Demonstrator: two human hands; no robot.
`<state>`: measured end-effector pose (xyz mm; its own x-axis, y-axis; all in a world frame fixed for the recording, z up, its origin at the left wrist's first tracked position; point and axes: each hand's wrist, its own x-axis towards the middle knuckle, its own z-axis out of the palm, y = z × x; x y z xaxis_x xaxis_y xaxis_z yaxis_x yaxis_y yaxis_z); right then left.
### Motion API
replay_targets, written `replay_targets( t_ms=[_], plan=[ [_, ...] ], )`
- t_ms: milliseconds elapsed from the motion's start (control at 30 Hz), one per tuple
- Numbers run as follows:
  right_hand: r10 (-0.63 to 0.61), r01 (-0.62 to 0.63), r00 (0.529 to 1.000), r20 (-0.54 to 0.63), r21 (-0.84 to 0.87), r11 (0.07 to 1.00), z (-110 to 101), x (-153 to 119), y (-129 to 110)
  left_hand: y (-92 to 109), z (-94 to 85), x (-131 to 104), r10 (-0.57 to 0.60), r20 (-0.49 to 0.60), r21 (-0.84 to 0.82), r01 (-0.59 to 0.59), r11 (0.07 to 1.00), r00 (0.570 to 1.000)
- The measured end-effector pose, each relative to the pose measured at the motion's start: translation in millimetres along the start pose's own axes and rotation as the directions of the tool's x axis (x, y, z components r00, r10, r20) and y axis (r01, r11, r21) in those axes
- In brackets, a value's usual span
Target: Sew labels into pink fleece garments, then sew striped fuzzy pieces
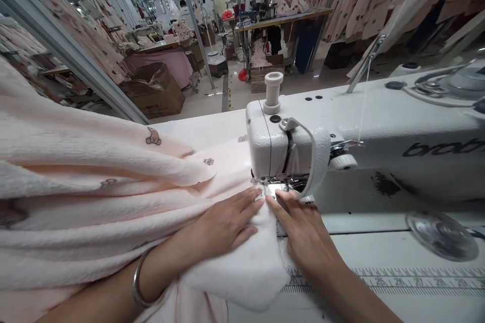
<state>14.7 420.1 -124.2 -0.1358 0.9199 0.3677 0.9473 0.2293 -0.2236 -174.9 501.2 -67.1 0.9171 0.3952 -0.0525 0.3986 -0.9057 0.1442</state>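
A white sewing machine point(265, 141) stands in front of me, its lit needle area just beyond my fingertips. Pale pink fleece fabric point(242, 275) with small bear prints runs under the machine head and spreads in folds to the left. My left hand point(231, 219) lies flat on the fleece, fingers stretched toward the presser foot; a metal bangle circles that wrist. My right hand point(303, 224) rests at the fabric's right edge, fingers extended and spread beside the needle area. The needle tip itself is too small to make out.
A printed ruler scale point(417, 281) runs along the table front at right. A clear round disc point(441, 234) lies on the machine bed. A metal post point(71, 40) rises at left. Behind are a cardboard box point(157, 91), another worktable point(284, 19) and hanging pink garments.
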Motion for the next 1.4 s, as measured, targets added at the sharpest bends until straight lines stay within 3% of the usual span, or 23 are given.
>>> replay_targets(
  t_ms=[433, 667, 867, 1167, 1400],
  plan=[
    [-0.015, 0.015, 1.0, 0.003, 0.019, 1.0, 4, -3, 2, -4, 1.9, 3, 0.007, -0.024, -0.004, -0.007, 1.0, 1.0],
    [0.01, -0.01, 1.0, 0.015, 0.019, 1.0, 1, -3, 0, -15, 3.8, 10, -0.019, -0.1, -0.053, 0.013, 0.999, 0.995],
    [-0.002, -0.002, 0.995, 0.103, 0.036, 0.999, -2, -12, -2, -15, 2.8, 13, -0.028, -0.104, -0.1, 0.018, 0.995, 0.994],
    [-0.07, 0.067, 0.992, -0.105, -0.033, 0.997, -6, -20, -28, -7, 1.2, 9, -0.029, -0.14, -0.086, 0.017, 0.996, 0.99],
    [-0.077, 0.068, 0.993, -0.086, -0.106, 0.992, 9, -11, -58, -17, 1.8, 9, -0.117, -0.211, -0.123, 0.092, 0.988, 0.971]
  ],
)
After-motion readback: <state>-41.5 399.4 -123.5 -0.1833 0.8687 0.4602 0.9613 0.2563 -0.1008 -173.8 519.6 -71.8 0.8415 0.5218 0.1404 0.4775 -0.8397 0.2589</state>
